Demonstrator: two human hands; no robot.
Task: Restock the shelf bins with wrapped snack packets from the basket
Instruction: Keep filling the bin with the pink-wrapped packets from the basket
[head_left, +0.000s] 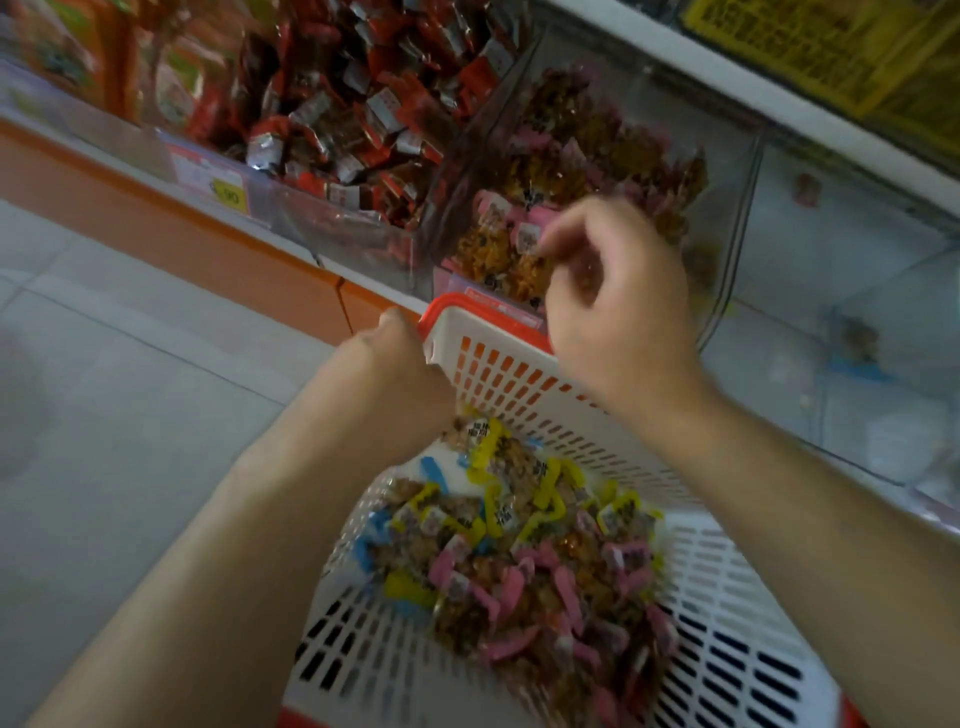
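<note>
Below both hands (618, 312), basket packets (519, 561).

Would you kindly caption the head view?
Left hand holds the basket; right hand drops pink packets into the bin.

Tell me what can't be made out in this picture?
- Right hand, head view: blur hides whether its fingers pinch a packet.
- Left hand: fingers hidden behind the basket rim.
- Price tag: too blurred to read.
- Yellow sign: cut off by the top edge.
</note>
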